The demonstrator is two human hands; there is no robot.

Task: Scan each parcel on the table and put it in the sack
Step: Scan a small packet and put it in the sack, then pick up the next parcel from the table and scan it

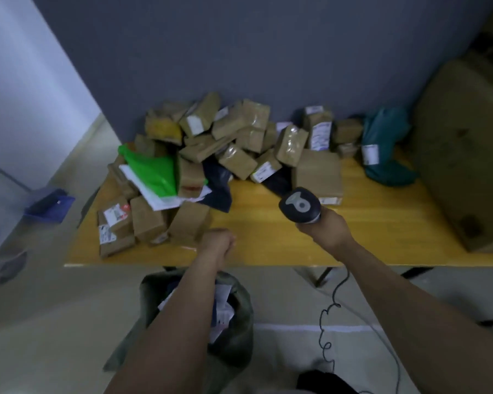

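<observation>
A heap of brown cardboard parcels (239, 137) covers the back and left of the yellow table (268, 223), with a green plastic mailer (154, 169) and dark mailers among them. My right hand (325, 228) grips a dark handheld scanner (299, 206), held over the table and facing the pile. My left hand (219, 241) hovers near the front edge beside a brown box (190, 223), fingers curled and holding nothing. Below the table stands a grey-green sack (239, 317) with labelled parcels inside, partly hidden by my left forearm.
A teal bag (384, 149) lies at the table's back right beside a big brown carton (467, 155). The scanner's coiled cable (328, 322) hangs to the floor. A blue bin (49, 206) sits on the floor at left. A grey wall backs the table.
</observation>
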